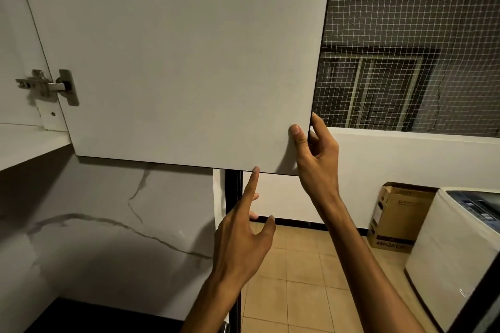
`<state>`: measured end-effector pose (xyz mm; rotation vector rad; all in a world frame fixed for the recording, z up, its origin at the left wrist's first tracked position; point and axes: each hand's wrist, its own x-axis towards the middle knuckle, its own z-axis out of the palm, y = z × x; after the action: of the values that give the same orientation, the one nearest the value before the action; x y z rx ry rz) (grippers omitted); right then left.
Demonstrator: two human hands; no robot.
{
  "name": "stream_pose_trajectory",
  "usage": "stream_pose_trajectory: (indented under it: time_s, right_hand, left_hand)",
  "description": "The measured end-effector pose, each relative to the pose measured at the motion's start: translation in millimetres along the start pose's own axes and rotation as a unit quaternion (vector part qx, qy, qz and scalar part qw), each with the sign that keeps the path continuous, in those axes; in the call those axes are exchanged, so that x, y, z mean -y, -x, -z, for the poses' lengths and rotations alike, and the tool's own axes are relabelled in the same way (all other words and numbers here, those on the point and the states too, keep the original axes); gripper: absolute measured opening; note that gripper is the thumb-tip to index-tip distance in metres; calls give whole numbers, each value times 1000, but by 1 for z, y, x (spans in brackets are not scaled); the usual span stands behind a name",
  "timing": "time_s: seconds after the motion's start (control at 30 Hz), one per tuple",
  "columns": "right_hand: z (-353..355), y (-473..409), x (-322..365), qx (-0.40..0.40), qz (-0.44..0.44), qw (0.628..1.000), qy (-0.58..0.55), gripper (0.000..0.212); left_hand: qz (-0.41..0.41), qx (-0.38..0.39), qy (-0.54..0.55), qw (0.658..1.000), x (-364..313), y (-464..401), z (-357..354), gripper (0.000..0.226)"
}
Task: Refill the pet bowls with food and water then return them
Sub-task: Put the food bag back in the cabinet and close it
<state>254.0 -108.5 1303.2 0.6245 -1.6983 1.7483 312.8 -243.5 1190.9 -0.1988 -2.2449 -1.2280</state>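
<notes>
I observed a hinge at left carrying the open cabinet door. My left hand was spread, forefinger tip touching the door's bottom edge. My right hand pinched the door's lower right corner. I saw no pet bowls.

I face a marble-veined wall in dim light. Tan floor tiles run to a cardboard box beside a washing machine, under a netted window.
</notes>
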Motion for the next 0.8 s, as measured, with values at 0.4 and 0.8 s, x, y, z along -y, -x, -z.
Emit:
stream_pose_trajectory:
  time_s: [0.4,0.8]
  right_hand:
    - [2,-5,-7,11,-9,1000,-6,41]
    - [23,35,-30,63,-89,992,61,39]
  left_hand:
    - [8,8,3,1000,0,-4,-7,100]
    - [60,34,-4,998,0,7,-6,98]
